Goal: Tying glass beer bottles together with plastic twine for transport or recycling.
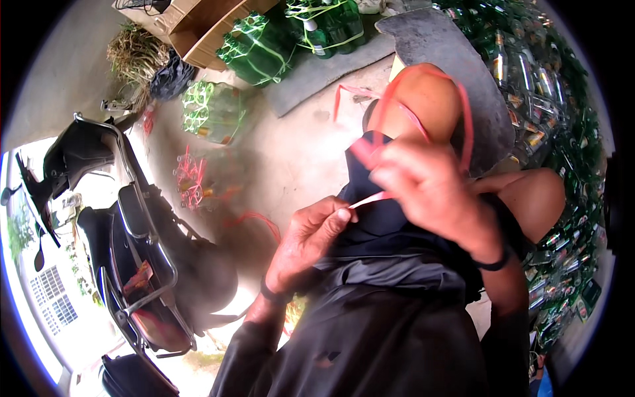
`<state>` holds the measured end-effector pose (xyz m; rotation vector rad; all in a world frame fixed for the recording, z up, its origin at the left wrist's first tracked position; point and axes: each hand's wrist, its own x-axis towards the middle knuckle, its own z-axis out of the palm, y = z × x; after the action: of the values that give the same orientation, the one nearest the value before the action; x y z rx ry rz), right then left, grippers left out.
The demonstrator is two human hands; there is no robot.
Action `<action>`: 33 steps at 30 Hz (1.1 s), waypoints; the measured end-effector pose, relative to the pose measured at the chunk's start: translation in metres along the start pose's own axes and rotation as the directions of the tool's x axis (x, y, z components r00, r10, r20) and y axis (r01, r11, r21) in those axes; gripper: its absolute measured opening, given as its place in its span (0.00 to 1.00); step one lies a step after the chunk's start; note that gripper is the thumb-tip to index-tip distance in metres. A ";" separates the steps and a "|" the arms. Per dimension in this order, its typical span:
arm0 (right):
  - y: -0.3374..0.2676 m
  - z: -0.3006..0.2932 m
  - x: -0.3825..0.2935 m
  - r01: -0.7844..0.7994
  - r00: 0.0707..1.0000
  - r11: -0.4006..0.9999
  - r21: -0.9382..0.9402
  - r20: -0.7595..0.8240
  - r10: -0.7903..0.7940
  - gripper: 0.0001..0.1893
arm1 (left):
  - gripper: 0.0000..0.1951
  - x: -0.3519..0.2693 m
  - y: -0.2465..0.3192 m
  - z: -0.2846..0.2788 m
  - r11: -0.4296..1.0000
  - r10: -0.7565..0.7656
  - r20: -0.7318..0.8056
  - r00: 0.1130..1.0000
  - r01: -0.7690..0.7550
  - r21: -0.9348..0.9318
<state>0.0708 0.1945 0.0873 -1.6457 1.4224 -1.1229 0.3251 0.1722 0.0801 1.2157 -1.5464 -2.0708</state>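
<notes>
My left hand (317, 233) pinches one end of a pink plastic strap (373, 198) between thumb and fingers. The strap runs taut across to my right hand (426, 183), which is blurred and closed on it. From the right hand a loose loop of the same strap arcs up over my bare knee (416, 99). Another length trails toward the floor beyond the knee. Both hands are above my lap, over dark shorts (367, 223).
To the right rises a big heap of glass bottles (536, 99). Tied bundles of green bottles (258, 47) and clear bottles (213, 111) stand ahead, near a cardboard box (193, 30). A pink-tied bottle bundle (191, 181) is left of me. A motorcycle (134, 238) stands further left.
</notes>
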 end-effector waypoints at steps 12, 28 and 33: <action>0.033 -0.121 -0.028 -0.259 0.864 0.761 0.594 -0.209 0.458 0.09 | 0.11 0.001 -0.027 -0.018 0.994 -0.086 -0.073 0.994 0.081 -0.068; -0.021 -0.019 -0.027 0.077 0.996 0.991 -0.108 -0.025 -0.080 0.07 | 0.14 0.004 0.017 0.014 0.998 -0.024 0.022 0.999 0.022 0.058; -0.006 0.005 -0.048 0.003 0.999 0.992 -0.123 0.035 0.002 0.13 | 0.12 0.014 0.023 0.026 0.999 0.051 0.027 0.998 -0.051 0.015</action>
<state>0.0763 0.2430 0.0825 -1.7427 1.4944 -1.0191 0.2911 0.1710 0.0962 1.1466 -1.5912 -2.0542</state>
